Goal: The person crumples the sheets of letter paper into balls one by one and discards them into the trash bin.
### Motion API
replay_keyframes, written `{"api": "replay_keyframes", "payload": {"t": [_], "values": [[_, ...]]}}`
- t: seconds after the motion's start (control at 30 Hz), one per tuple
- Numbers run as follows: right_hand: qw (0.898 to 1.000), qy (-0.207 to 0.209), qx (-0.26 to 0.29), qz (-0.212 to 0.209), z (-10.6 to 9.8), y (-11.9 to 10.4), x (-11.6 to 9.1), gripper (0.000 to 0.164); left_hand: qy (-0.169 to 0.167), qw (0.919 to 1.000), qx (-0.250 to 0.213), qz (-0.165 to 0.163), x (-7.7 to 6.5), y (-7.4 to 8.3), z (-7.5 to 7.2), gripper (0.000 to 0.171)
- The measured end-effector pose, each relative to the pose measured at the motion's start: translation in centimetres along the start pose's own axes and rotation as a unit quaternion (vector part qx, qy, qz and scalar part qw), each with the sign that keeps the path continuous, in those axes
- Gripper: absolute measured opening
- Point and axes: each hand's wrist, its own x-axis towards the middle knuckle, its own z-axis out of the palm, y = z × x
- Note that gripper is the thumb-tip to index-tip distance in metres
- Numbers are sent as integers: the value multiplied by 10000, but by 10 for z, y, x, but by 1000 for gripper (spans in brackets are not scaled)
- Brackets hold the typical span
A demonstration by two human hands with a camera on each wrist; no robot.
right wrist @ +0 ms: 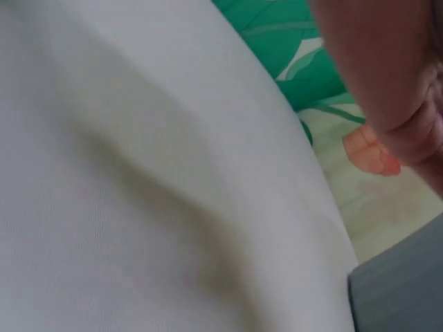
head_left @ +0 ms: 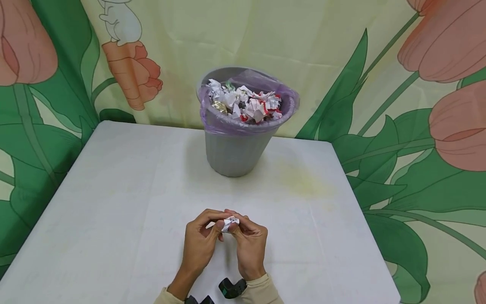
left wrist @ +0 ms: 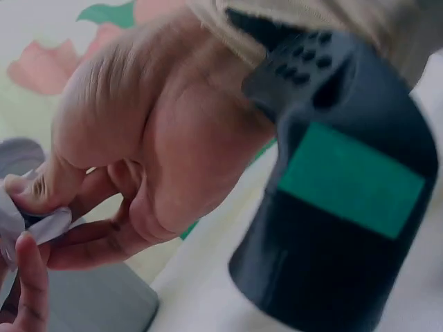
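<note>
A small crumpled piece of white paper (head_left: 230,223) with dark marks is held between both hands over the near part of the table. My left hand (head_left: 203,238) pinches it from the left with thumb and fingers. From the other side, my right hand (head_left: 251,242) pinches it too. In the left wrist view, the folded paper (left wrist: 52,225) shows at the left edge among fingertips, beside a large palm. Only part of a hand shows at the right of the right wrist view; the paper is out of sight there.
A grey bin (head_left: 237,154), lined with a purple bag (head_left: 290,103), stands at the back of the white table (head_left: 114,202). Crumpled papers (head_left: 254,105) fill it near the rim. Black wrist devices (head_left: 232,288) sit by the sleeves. A printed curtain (head_left: 265,38) hangs behind.
</note>
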Motion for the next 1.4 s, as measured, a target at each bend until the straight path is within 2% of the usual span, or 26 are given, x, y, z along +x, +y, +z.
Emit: {"api": "replay_keyframes", "payload": {"t": [0.13, 0.23, 0.3, 0.4, 0.53, 0.63, 0.77, 0.9, 1.0, 1.07, 1.17, 1.23, 1.3, 1.4], "values": [[9989, 378, 113, 263, 7, 0, -1, 35, -256, 9995, -157, -93, 1, -1, -4, 25], [9986, 300, -217, 371, 8, -1, -2, 29, -215, 9992, -266, -229, 1, -2, -6, 29], [9980, -64, -503, 376, 5, -1, -1, 28, -50, 9989, -333, -317, 2, -2, -8, 27], [9926, -890, -782, 271, -5, -4, 4, 31, 114, 9979, -465, -430, 3, 0, -11, 20], [9821, -1795, -450, 359, -22, -7, 13, 37, 1, 9968, -531, -597, 4, 2, -13, 12], [9749, -2149, -28, 581, -29, -8, 18, 43, -116, 9960, -458, -760, 4, 3, -14, 9], [9767, -2049, 72, 638, -27, -7, 19, 40, -13, 9949, -305, -966, 4, 1, -12, 9], [9878, -1400, -296, 614, -19, -7, 17, 31, 611, 9926, -200, -1027, 3, -3, -4, 14], [9931, -899, -425, 613, -14, -8, 17, 27, 1152, 9900, -23, -808, 1, -5, 8, 17], [9957, -584, -400, 590, -12, -8, 17, 25, 1289, 9900, 167, -542, -2, -5, 15, 23], [9976, -130, -333, 587, -9, -9, 17, 24, 1139, 9914, 646, -58, -8, -5, 20, 44], [9974, 66, -267, 670, -9, -10, 18, 24, 957, 9895, 1042, 310, -11, -6, 20, 60], [9965, 75, -176, 814, -9, -12, 17, 27, 901, 9826, 1476, 679, -10, -7, 18, 68], [9943, -137, -73, 1053, -12, -15, 17, 31, 822, 9771, 1681, 1011, -8, -7, 12, 65]]}}
